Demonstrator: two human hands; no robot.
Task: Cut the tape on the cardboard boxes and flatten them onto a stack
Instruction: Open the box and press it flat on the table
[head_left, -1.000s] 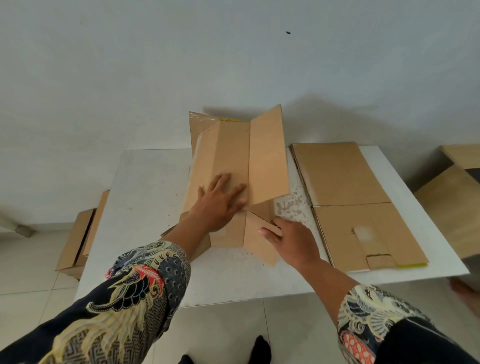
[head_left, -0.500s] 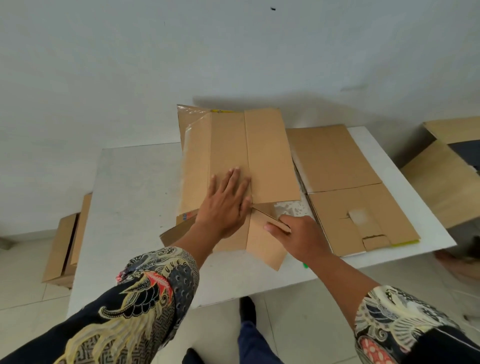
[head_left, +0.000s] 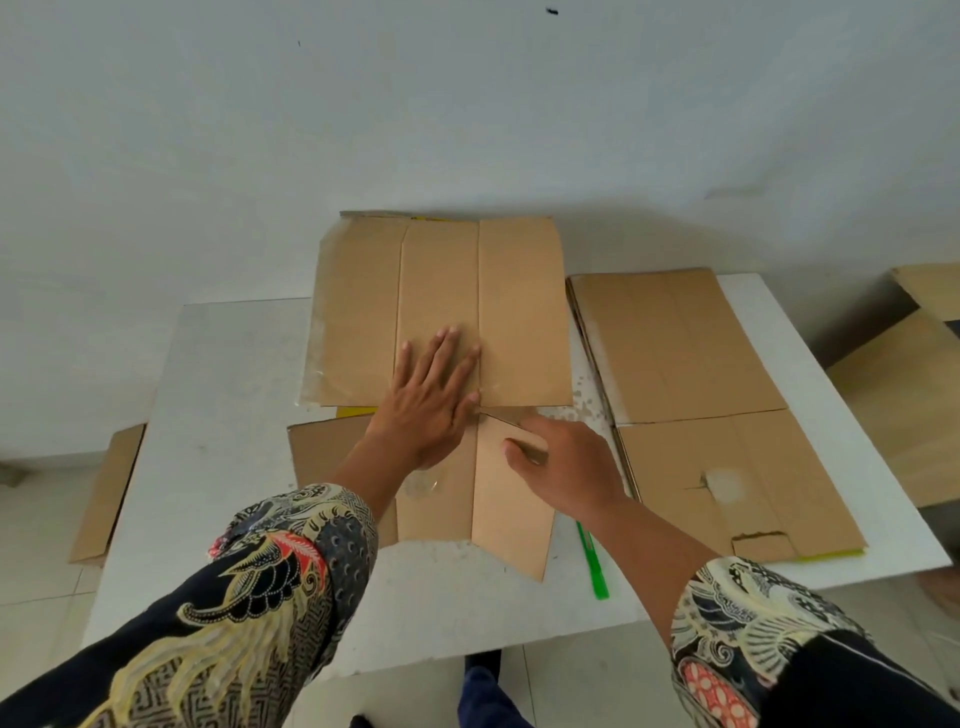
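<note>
A brown cardboard box (head_left: 441, 291) lies pressed flat in the middle of the white table (head_left: 223, 395), its far flaps spread toward the wall and its near flaps toward me. My left hand (head_left: 434, 400) presses palm-down with straight fingers on the box's centre. My right hand (head_left: 566, 462) rests on the near right flap (head_left: 511, 525), fingers loosely bent, thumb on the cardboard. A stack of flattened boxes (head_left: 691, 364) lies on the table's right half. A green cutter (head_left: 592, 564) lies on the table by my right wrist.
Another cardboard box (head_left: 904, 384) stands off the table's right edge. Flat cardboard (head_left: 106, 493) leans on the floor at the left. The wall rises just behind the table. My foot (head_left: 483, 686) shows below the near edge.
The raised panels of the box have been pushed down flat onto the table. My left hand slid forward over it; my right hand moved from gripping the near flap's edge to lying on top.
</note>
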